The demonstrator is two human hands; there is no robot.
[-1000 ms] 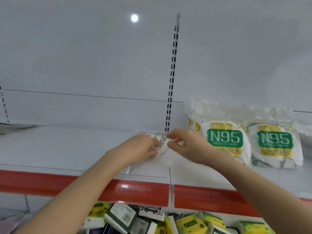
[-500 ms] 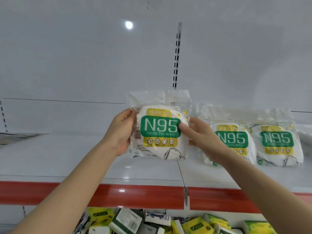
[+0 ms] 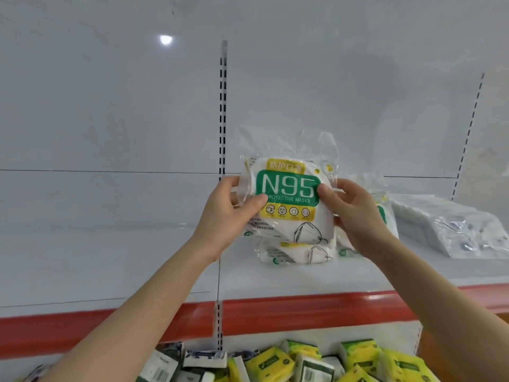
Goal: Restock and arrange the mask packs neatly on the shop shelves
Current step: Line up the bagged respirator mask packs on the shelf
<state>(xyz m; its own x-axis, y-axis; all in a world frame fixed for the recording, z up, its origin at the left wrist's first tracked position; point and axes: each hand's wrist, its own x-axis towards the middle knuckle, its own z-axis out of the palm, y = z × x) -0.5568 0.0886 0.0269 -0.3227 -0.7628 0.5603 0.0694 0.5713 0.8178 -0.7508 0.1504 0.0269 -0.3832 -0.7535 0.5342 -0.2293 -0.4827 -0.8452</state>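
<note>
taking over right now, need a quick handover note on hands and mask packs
Left hand and right hand each pinch a side edge of one N95 mask pack, upright, label forward, above the shelf.
Two shelved N95 packs sit behind it, one mostly hidden by the right hand.
Done: those two placed.
Left: set the held pack in line beside them, probably to their left.

Three N95 mask packs (image 3: 287, 172): held pack (image 3: 287, 194), lower pack (image 3: 292, 255), right pack (image 3: 383, 216). One clear-wrapped bundle (image 3: 454, 227). Tissue packs (image 3: 270, 362), too jumbled to count.
</note>
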